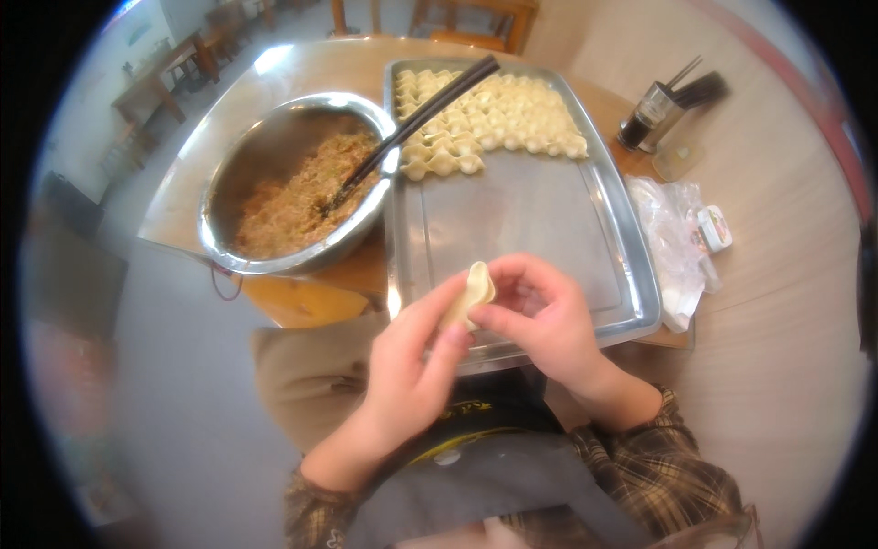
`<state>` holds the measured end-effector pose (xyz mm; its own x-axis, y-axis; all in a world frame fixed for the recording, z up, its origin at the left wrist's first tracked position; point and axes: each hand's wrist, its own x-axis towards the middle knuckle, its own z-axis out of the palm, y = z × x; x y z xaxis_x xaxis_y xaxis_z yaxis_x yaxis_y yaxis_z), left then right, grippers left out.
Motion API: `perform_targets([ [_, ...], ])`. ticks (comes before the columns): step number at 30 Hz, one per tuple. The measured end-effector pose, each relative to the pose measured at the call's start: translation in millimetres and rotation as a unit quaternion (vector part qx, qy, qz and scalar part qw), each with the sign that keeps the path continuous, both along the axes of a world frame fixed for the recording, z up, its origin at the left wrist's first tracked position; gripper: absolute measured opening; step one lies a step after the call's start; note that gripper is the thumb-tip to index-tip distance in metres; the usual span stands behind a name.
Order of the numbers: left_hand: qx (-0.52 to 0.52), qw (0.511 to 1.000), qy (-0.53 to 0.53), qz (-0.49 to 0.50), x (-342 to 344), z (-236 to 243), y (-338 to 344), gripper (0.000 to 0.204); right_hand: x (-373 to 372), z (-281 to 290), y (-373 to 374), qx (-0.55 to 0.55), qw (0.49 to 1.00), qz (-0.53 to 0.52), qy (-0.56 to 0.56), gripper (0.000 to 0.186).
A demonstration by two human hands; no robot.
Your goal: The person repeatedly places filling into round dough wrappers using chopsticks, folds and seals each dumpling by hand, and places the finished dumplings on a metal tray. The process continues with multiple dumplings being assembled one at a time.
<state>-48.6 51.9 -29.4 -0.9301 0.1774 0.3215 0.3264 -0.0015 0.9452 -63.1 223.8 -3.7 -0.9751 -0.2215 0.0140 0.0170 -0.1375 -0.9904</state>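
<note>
Over the metal tray (521, 201), your left hand (407, 366) and right hand (544, 316) close their grip on a pale, smooth folded dumpling (478, 285); rippled dumpling rows (512, 110) fill the tray's far end, beside a round steel bowl (261, 151) of coarse filling (297, 197).

Over the near edge of the metal tray (521, 210), the left hand (402, 366) and right hand (546, 320) are pinching a folded dough piece (476, 288); rows of dumplings (521, 112) are covering the tray's far end, and chopsticks (416, 120) are leaning from a steel bowl (256, 160) left of the tray
</note>
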Motion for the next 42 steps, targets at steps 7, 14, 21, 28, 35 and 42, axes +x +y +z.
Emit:
perform_targets([
  [7,-0.242,0.939,0.214,0.119,11.0,9.1,-6.2,0.052,12.5,9.7,-6.5,0.049,0.999,-0.012,0.008,0.023],
  [14,-0.2,0.912,0.309,0.181,13.2,7.7,-5.1,0.034,23.3,6.5,-0.1,0.077,0.996,-0.03,0.04,0.02],
  [21,-0.057,0.994,-0.001,0.096,40.1,25.1,-5.0,0.026,25.1,4.5,-7.3,0.07,0.994,-0.042,0.069,0.015],
  [28,0.287,0.922,-0.255,-0.054,36.8,10.5,-13.2,0.021,26.0,27.0,-3.4,0.135,0.989,0.017,0.055,0.012],
  [35,0.227,0.937,-0.257,-0.069,31.5,-0.6,-36.4,0.022,-6.1,54.2,-18.1,0.293,0.947,0.12,0.059,0.014],
  [42,0.318,0.883,-0.344,0.01,10.2,-34.0,-95.7,0.03,-140.1,66.7,-35.0,0.173,0.982,0.071,0.012,0.027],
])
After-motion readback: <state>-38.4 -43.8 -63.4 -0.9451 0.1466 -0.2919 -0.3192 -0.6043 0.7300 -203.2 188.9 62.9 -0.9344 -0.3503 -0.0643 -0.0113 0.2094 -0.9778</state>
